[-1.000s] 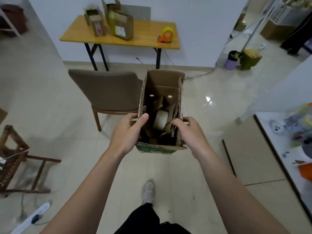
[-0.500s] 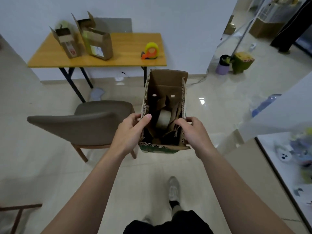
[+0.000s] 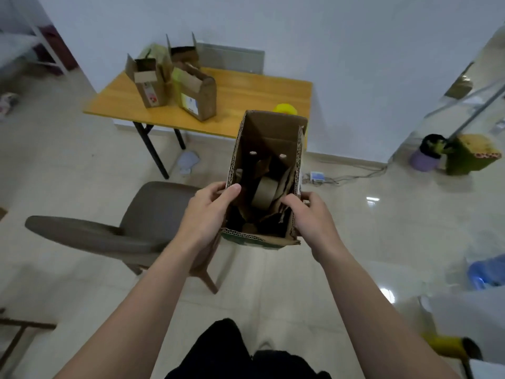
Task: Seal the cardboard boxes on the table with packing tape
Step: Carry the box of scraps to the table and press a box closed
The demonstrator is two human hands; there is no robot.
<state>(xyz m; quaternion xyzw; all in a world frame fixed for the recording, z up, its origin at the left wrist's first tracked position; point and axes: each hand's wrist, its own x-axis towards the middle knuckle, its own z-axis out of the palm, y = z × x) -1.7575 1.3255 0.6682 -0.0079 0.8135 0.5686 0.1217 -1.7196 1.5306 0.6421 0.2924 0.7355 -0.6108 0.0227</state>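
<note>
I carry an open cardboard box (image 3: 273, 132) in front of me. My left hand (image 3: 207, 212) grips its left wall and my right hand (image 3: 311, 217) grips its right wall. Inside lie a brown tape roll (image 3: 264, 193) and cardboard scraps. Ahead stands a wooden table (image 3: 254, 91) with two open cardboard boxes, one at the left (image 3: 149, 83) and one beside it (image 3: 196, 94). A yellow tape dispenser (image 3: 285, 108) on the table is mostly hidden behind the box I hold.
A grey-brown chair (image 3: 131, 231) stands between me and the table, to my left. Cables and a power strip (image 3: 317, 177) lie on the floor by the wall. A purple pot (image 3: 423, 160) and green stool (image 3: 472, 154) sit at the right.
I have walked closer to the table, which now looks larger and nearer. The chair has slid to my lower left. Both hands keep the same hold on the box.
</note>
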